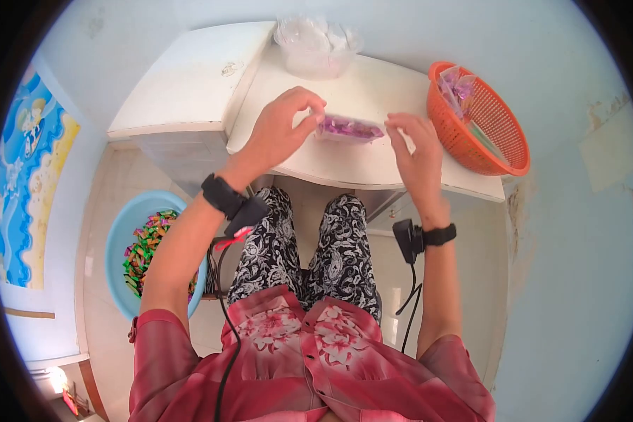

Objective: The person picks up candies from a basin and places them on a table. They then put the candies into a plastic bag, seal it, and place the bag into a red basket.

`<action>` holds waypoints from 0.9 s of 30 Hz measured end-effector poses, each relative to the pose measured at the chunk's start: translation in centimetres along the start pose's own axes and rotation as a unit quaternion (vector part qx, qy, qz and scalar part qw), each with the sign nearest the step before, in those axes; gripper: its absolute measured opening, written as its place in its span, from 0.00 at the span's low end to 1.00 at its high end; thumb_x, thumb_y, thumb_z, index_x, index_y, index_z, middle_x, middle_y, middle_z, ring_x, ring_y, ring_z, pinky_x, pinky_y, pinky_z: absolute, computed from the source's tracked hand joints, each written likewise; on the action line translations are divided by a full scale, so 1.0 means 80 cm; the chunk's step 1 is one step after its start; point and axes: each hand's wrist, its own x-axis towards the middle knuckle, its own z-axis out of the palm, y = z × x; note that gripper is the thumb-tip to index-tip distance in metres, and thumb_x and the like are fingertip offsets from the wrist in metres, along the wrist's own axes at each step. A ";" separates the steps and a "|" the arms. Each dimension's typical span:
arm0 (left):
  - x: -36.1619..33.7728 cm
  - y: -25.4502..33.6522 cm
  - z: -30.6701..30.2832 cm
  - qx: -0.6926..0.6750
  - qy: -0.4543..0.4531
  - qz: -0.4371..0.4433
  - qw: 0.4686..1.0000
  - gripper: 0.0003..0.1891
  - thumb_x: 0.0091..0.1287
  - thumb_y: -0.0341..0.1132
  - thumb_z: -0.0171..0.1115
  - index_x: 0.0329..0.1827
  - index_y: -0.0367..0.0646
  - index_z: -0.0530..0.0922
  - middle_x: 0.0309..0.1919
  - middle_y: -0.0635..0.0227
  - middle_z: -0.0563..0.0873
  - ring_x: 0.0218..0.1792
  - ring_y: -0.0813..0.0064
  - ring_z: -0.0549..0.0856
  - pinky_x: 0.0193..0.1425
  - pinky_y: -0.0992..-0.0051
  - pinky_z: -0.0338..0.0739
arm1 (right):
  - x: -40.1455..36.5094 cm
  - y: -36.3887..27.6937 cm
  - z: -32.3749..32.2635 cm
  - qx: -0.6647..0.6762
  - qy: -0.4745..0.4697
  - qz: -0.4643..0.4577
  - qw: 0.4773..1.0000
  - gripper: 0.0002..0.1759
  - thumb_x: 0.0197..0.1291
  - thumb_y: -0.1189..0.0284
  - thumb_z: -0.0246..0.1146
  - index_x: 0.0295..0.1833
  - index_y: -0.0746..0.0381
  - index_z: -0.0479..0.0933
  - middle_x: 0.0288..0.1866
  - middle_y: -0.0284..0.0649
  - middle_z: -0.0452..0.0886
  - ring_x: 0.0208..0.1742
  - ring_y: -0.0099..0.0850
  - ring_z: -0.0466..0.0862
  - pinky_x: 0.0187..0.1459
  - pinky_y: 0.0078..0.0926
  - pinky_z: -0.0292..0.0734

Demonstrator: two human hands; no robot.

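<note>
A clear plastic packet point(349, 129) with purple wrapped pieces inside is at the middle of the white table, between my two hands. At its left end, the thumb and index finger of my left hand point(281, 130) are pinched on the edge. My right hand point(416, 144) has its thumb and index finger close together at the packet's right corner; the thin clear film there is hard to make out. Both wrists wear black straps with small devices.
An orange basket point(517, 144) with filled packets stands at the table's right end. A clear plastic container point(316, 53) is at the back. On the floor to the left, a light blue basin point(116, 243) holds many colourful wrapped pieces. A raised white surface point(190, 77) adjoins the table's left.
</note>
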 end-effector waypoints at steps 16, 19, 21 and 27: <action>-0.011 -0.030 0.011 -0.237 -0.039 -0.169 0.956 0.08 0.87 0.34 0.62 0.59 0.39 0.78 0.53 0.64 0.92 0.58 0.80 0.88 0.67 0.72 0.83 | -0.006 0.027 0.027 0.246 -0.076 0.205 0.944 0.19 0.78 0.73 0.69 0.68 0.67 0.81 0.61 0.45 0.91 0.62 0.33 0.90 0.66 0.35 0.84; -0.006 -0.030 0.012 -0.275 -0.047 -0.156 0.947 0.11 0.86 0.34 0.62 0.65 0.39 0.77 0.58 0.60 0.92 0.61 0.77 0.88 0.69 0.71 0.83 | -0.019 0.026 0.037 0.322 -0.075 0.235 0.914 0.34 0.74 0.69 0.74 0.81 0.65 0.73 0.69 0.47 0.87 0.72 0.35 0.85 0.74 0.40 0.79; -0.010 -0.026 0.011 -0.303 -0.059 -0.159 0.938 0.18 0.85 0.33 0.64 0.73 0.40 0.75 0.62 0.58 0.91 0.63 0.74 0.88 0.70 0.69 0.83 | -0.028 0.023 0.035 0.341 -0.108 0.244 0.902 0.41 0.71 0.68 0.76 0.85 0.63 0.68 0.73 0.47 0.85 0.76 0.36 0.82 0.78 0.42 0.76; -0.018 -0.017 0.016 -0.317 -0.126 -0.128 0.931 0.45 0.74 0.30 0.77 0.92 0.44 0.62 0.72 0.58 0.87 0.70 0.70 0.85 0.78 0.65 0.78 | -0.034 0.015 0.034 0.378 -0.144 0.229 0.885 0.45 0.65 0.67 0.81 0.85 0.62 0.71 0.76 0.45 0.84 0.80 0.38 0.80 0.83 0.45 0.69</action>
